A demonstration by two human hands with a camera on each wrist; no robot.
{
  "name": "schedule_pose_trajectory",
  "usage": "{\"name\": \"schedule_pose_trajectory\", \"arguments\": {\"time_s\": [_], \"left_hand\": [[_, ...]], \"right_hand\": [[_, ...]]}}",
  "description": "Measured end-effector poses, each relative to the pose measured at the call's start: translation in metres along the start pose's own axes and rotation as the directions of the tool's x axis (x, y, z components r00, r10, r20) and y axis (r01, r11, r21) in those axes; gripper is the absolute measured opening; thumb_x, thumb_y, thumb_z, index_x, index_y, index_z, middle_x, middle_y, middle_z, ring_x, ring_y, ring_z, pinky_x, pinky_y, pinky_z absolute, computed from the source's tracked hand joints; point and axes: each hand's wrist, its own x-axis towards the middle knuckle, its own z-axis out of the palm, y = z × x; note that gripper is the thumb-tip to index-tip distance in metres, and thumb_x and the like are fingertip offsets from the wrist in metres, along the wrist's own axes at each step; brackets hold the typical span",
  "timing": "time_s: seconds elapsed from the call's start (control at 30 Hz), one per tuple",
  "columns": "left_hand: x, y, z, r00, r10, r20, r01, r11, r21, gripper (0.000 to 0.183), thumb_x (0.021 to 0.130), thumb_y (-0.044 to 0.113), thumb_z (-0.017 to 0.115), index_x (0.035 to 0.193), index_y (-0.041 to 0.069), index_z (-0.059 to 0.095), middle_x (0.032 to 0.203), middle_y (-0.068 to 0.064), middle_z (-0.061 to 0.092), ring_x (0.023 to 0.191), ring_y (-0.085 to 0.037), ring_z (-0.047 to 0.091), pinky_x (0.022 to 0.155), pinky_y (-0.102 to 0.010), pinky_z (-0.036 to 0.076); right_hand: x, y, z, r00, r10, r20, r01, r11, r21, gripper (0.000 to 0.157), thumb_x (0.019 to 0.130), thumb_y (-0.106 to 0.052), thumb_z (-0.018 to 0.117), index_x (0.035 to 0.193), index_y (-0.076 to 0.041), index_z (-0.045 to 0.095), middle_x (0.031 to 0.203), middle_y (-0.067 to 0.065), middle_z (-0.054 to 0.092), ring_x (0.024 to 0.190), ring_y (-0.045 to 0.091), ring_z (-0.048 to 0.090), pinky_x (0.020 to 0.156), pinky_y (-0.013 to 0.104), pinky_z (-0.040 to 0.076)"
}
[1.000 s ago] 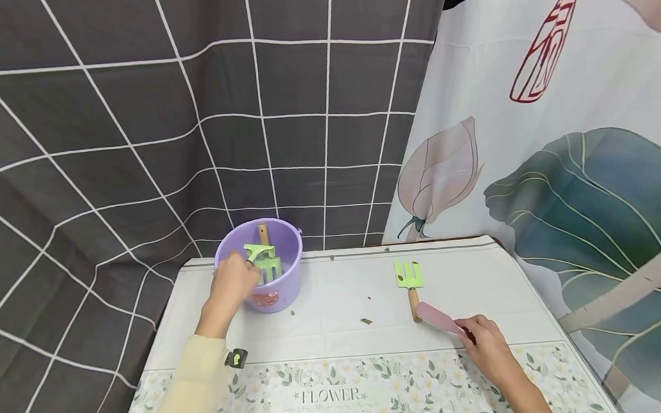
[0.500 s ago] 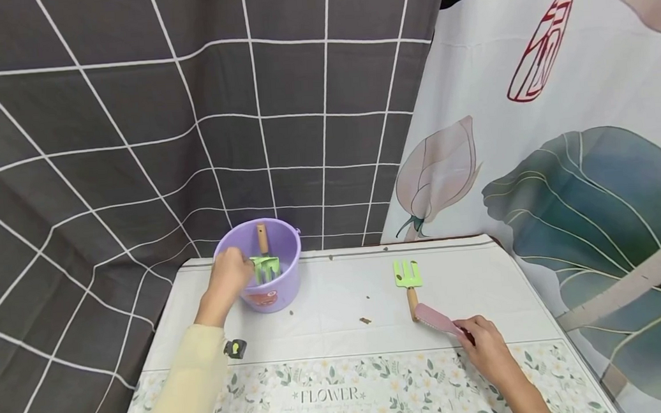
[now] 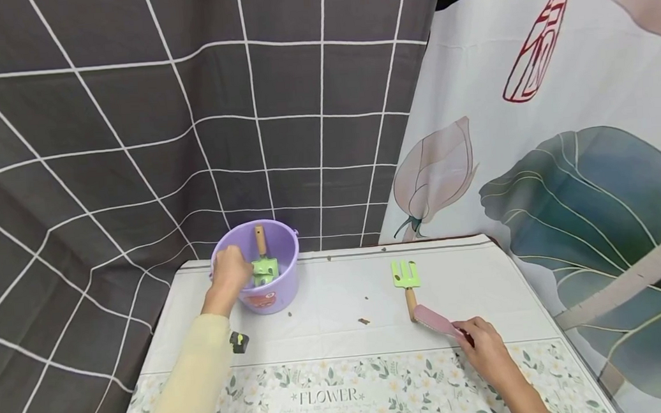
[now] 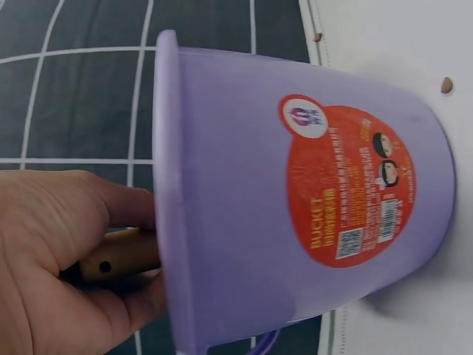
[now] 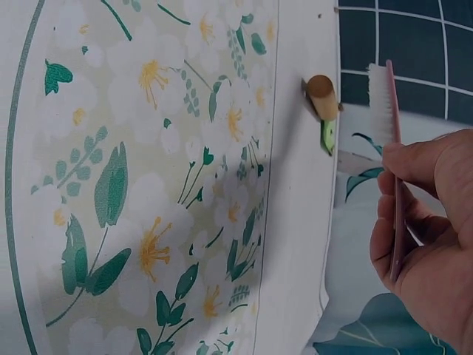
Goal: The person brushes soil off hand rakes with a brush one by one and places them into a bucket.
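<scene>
My left hand (image 3: 231, 274) is at the near left rim of a purple bucket (image 3: 287, 280). In the left wrist view it grips the wooden handle (image 4: 122, 255) of a small garden tool whose far end is hidden by the bucket wall. Inside the bucket, green tool heads (image 3: 265, 270) overlap, and another wooden handle (image 3: 260, 240) leans on the back wall. My right hand (image 3: 486, 343) holds a pink brush (image 3: 435, 321); its white bristles (image 5: 380, 103) show in the right wrist view. A green hand fork (image 3: 407, 275) with a wooden handle lies beside the brush tip.
Brown crumbs (image 3: 364, 321) are scattered on the white table cover (image 3: 337, 295), whose front part carries a floral print. A dark gridded curtain (image 3: 291, 139) hangs behind and to the left. On the right hangs a white curtain (image 3: 492, 208) with leaf pictures.
The green head of the tool in my left hand has dropped lower into the bucket and turned, now overlapping the other head. My right hand and the brush stay put.
</scene>
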Motion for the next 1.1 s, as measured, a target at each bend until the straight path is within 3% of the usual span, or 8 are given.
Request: {"name": "schedule_pose_trajectory", "arguments": {"time_s": [0.17, 0.33, 0.53, 0.87, 1.1], "left_hand": [[0.006, -0.006, 0.008, 1.0, -0.005, -0.019, 0.004, 1.0, -0.012, 0.021, 0.084, 0.004, 0.075, 0.096, -0.013, 0.07, 0.098, -0.033, 0.072, 0.092, -0.045, 0.071, 0.086, -0.054, 0.061], [0.011, -0.011, 0.014, 1.0, -0.017, -0.025, 0.017, 1.0, -0.012, 0.02, 0.084, 0.009, 0.08, 0.084, -0.008, 0.071, 0.09, -0.029, 0.073, 0.089, -0.042, 0.07, 0.085, -0.053, 0.06], [0.015, -0.016, 0.019, 0.998, -0.057, 0.016, 0.057, 0.998, -0.011, 0.017, 0.084, 0.009, 0.082, 0.081, -0.005, 0.073, 0.083, -0.023, 0.075, 0.093, -0.044, 0.072, 0.091, -0.053, 0.059], [0.017, -0.014, 0.018, 0.995, -0.06, 0.079, 0.058, 0.998, 0.029, 0.018, 0.086, 0.012, 0.081, 0.076, -0.003, 0.078, 0.08, -0.019, 0.076, 0.101, -0.046, 0.071, 0.097, -0.054, 0.055], [0.021, -0.018, 0.018, 0.996, -0.045, 0.079, 0.045, 0.999, 0.0, 0.021, 0.085, 0.011, 0.073, 0.069, 0.0, 0.068, 0.075, -0.018, 0.071, 0.083, -0.04, 0.067, 0.084, -0.051, 0.058]], "right_hand": [[-0.001, 0.0, -0.001, 1.0, 0.003, 0.001, -0.003, 1.0, 0.002, 0.029, 0.089, 0.001, 0.077, 0.117, 0.0, 0.073, 0.103, 0.014, 0.067, 0.093, 0.028, 0.062, 0.076, 0.045, 0.059], [-0.002, -0.001, -0.001, 1.0, -0.011, -0.001, 0.011, 1.0, 0.009, 0.03, 0.087, 0.003, 0.078, 0.116, 0.0, 0.073, 0.102, 0.014, 0.067, 0.091, 0.028, 0.063, 0.075, 0.046, 0.059], [-0.002, 0.001, -0.001, 1.0, -0.025, -0.006, 0.025, 1.0, 0.017, 0.029, 0.087, 0.003, 0.078, 0.115, 0.0, 0.074, 0.102, 0.013, 0.067, 0.091, 0.027, 0.063, 0.074, 0.045, 0.059], [0.0, 0.001, 0.0, 1.0, -0.014, 0.009, 0.014, 1.0, 0.024, 0.028, 0.089, 0.002, 0.076, 0.117, 0.0, 0.073, 0.103, 0.013, 0.067, 0.094, 0.027, 0.062, 0.075, 0.044, 0.058], [0.0, 0.001, -0.002, 1.0, -0.017, 0.004, 0.017, 1.0, 0.025, 0.028, 0.089, 0.001, 0.076, 0.117, 0.0, 0.073, 0.103, 0.013, 0.067, 0.093, 0.027, 0.062, 0.074, 0.044, 0.058]]}}
